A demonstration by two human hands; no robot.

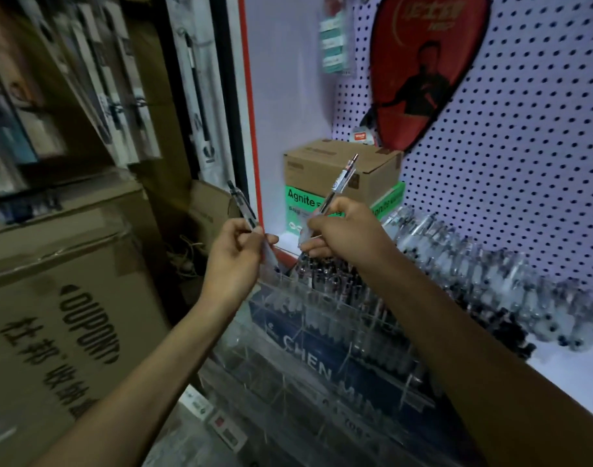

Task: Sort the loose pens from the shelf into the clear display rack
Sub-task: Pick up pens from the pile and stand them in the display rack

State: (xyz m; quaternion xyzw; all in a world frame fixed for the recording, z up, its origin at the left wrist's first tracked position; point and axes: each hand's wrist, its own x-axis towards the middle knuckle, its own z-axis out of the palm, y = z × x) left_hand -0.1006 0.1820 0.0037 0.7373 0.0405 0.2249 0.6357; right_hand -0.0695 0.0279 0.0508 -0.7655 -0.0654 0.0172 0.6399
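Above the rear left corner of the clear display rack [322, 318], my right hand [342, 230] pinches one pen [335, 193], tilted up to the right; my left hand [234, 254] pinches a second pen [246, 210] just beside it, over the rack's left edge. Along the shelf [564, 369] behind, loose pens [490, 278] lie in a row. A cardboard box [342, 170] stands at the shelf's left end.

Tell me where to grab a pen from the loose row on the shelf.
Pinch one pen from the loose row at its upper barrel, coming from above and in front: the pens lie packed side by side against the pegboard, so only the tops are free.
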